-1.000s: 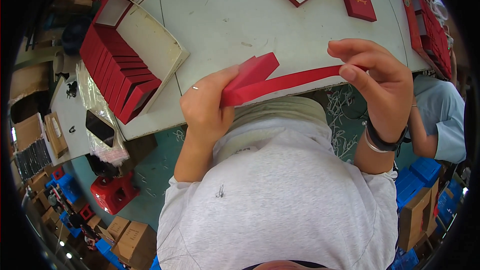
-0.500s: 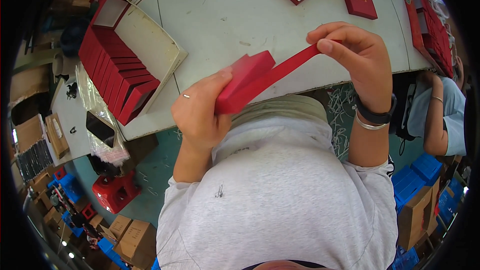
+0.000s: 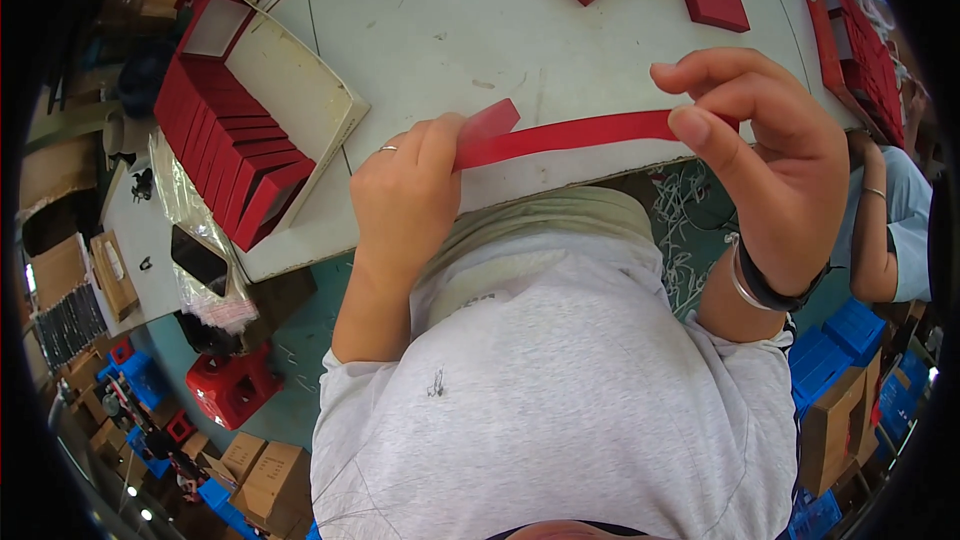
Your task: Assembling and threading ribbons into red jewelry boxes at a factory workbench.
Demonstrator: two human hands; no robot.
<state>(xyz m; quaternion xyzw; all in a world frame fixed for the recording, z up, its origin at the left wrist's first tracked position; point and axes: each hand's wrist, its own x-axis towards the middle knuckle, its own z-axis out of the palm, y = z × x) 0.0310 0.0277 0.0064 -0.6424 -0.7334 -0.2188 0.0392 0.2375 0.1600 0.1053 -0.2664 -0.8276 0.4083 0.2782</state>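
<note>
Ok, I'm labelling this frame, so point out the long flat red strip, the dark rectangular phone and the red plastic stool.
Long flat red strip (image 3: 570, 137), head view: middle of its visible length.
Dark rectangular phone (image 3: 199, 260), head view: its dark face.
Red plastic stool (image 3: 216, 394), head view: its red body.

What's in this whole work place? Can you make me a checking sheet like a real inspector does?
Surface: white table, with seams and a few dark marks.
Job's things: red strip stretched between the hands; red piece mostly hidden by the left hand; red boxes lined up at left.
Clutter: dark phone on clear plastic; white strands tangled on the floor.
Hands: left closed around the red piece; right hand pinching the strip.
Cables: none I can be sure of.
Surroundings: red stool, cardboard boxes, blue crates, another person's arm at right.
</note>
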